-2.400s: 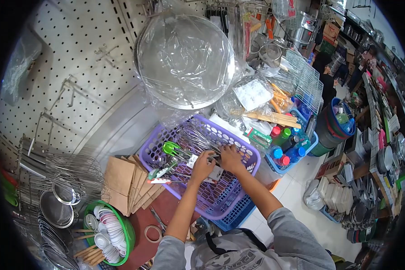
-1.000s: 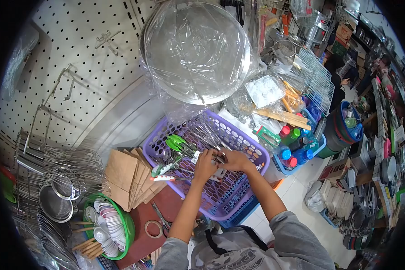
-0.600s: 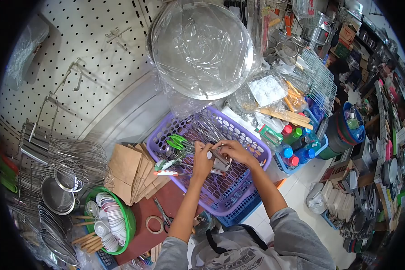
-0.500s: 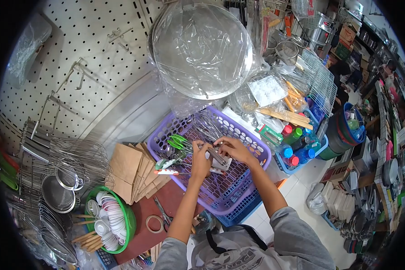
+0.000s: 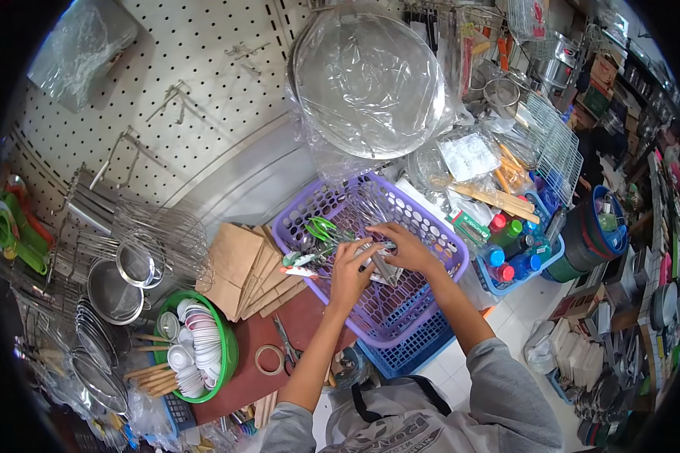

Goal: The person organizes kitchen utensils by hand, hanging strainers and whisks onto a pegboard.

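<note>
Both my hands are over a purple plastic basket (image 5: 461, 264). My left hand (image 5: 349, 270) is closed around steel-handled whisks (image 5: 386, 272), their handles pointing down toward me. On the other side, my right hand (image 5: 402, 249) has its fingers curled over the same bundle. Wire loops (image 5: 366, 208) rise beyond my fingers near the basket's far side. Left of my left hand lie a bright green whisk head (image 5: 322, 228) and a utensil with a white and orange handle (image 5: 299, 271). My fingers hide part of the bundle.
Left are brown cardboard pieces (image 5: 234, 264), scissors (image 5: 286, 343), a tape roll (image 5: 269, 360) and a green basket (image 5: 227, 355) of white spoons. Large wrapped round trays (image 5: 370, 83) hang ahead. A blue crate (image 5: 555, 253) of bottles stands right. Strainers (image 5: 115, 291) hang at far left.
My view has shifted, so the scene sits farther right. My hands stay together at the whisks over the basket, and the bundle has turned slightly between them.
</note>
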`<state>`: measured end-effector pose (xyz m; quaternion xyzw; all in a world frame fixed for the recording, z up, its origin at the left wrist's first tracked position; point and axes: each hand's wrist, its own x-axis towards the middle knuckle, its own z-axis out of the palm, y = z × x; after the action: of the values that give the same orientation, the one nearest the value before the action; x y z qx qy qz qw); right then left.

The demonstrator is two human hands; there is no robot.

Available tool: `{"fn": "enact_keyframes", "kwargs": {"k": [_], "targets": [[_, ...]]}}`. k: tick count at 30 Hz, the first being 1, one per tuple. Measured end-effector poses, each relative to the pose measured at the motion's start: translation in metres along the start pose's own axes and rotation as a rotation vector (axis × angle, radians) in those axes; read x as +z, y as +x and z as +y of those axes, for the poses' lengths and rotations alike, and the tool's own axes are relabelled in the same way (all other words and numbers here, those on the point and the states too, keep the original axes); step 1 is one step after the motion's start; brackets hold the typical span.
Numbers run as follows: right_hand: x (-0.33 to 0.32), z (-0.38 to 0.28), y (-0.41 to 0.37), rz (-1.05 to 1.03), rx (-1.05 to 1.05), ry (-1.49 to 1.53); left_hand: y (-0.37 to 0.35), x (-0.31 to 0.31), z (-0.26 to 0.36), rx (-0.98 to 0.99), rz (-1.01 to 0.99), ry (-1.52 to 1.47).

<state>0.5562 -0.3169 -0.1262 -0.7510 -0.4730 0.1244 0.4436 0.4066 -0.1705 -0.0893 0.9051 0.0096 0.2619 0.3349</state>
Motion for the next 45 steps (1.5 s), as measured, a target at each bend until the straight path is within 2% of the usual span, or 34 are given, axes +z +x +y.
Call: {"fn": "enact_keyframes", "kwargs": {"k": [6,9,10,14,21,22,24,27,32,35,37,38,42,45], "targets": [[0.009,-0.005,0.004,0.075,-0.148,-0.130,-0.005,-0.019,0.007,-0.009,0.089,-0.094],[0.009,-0.013,0.005,0.058,-0.218,-0.055,-0.004,-0.029,0.008,-0.079,0.153,-0.212],[0.009,-0.018,0.004,0.058,-0.228,-0.051,-0.002,-0.034,0.013,-0.158,0.189,-0.256],[0.010,-0.029,0.005,0.055,-0.275,-0.100,-0.009,-0.046,0.001,-0.287,0.242,-0.422],[0.009,-0.060,0.004,0.055,-0.303,-0.004,-0.011,-0.089,0.000,-0.352,0.377,-0.706],[0.009,-0.064,0.004,0.040,-0.286,0.026,-0.014,-0.097,0.009,-0.426,0.381,-0.704],[0.013,-0.073,0.006,0.061,-0.324,0.015,-0.018,-0.107,0.007,-0.401,0.414,-0.727],[0.015,-0.099,0.002,-0.067,-0.227,0.166,-0.024,-0.126,0.005,-0.369,0.466,-0.662],[0.050,-0.113,0.005,-0.150,-0.291,0.364,-0.040,-0.162,0.010,-0.395,0.545,-0.544],[0.073,-0.137,-0.003,-0.292,-0.068,0.634,-0.052,-0.185,0.017,-0.408,0.569,-0.401],[0.090,-0.146,-0.003,-0.354,-0.060,0.724,-0.063,-0.199,0.019,-0.431,0.580,-0.331],[0.098,-0.153,-0.005,-0.366,-0.037,0.770,-0.071,-0.207,0.018,-0.488,0.537,-0.323],[0.132,-0.167,-0.007,-0.454,0.003,0.892,-0.090,-0.233,0.027,-0.402,0.489,-0.538],[0.148,-0.178,-0.006,-0.567,0.001,0.933,-0.108,-0.250,0.029,-0.391,0.471,-0.434]]}}
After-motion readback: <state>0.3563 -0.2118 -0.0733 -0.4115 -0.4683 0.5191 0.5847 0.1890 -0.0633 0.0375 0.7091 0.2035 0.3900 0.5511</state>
